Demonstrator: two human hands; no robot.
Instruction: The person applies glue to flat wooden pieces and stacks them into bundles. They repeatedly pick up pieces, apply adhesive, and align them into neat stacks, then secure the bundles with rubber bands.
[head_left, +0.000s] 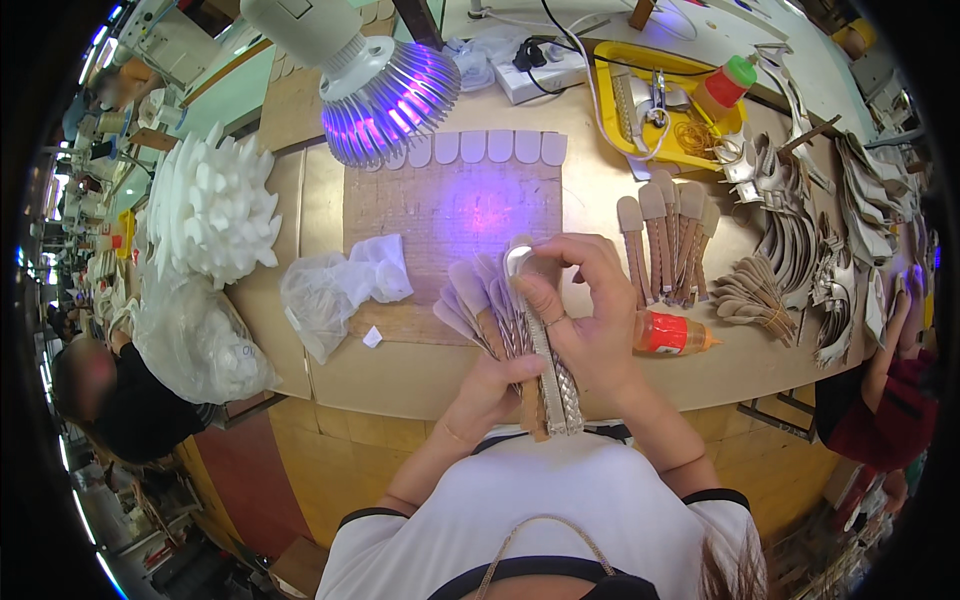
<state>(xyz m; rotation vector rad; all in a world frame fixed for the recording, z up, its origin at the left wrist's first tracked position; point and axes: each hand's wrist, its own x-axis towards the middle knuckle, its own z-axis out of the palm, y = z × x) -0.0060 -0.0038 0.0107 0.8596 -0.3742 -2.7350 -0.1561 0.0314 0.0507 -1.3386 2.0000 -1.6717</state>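
Note:
My left hand (487, 388) is closed round the middle of a fanned bundle of braided straps (470, 295) with pale, rounded tab ends. In front of my chest, my right hand (590, 300) pinches the rounded light end of one silvery strap (545, 350) at the bundle's right side. That strap runs down beside the others, past my left thumb. Just right of my right hand, a squeeze bottle (665, 333) with a red label and orange nozzle lies on its side. More tabbed straps (655, 235) lie fanned beyond it.
A finned lamp (390, 100) casts violet light on a brown board (400, 215) bearing a row of pale tabs (500, 147). Crumpled plastic (345, 285) and stacked white pieces (210, 205) lie left. A yellow tray (610, 110) and strap bundles (755, 295) lie right. People sit at both sides.

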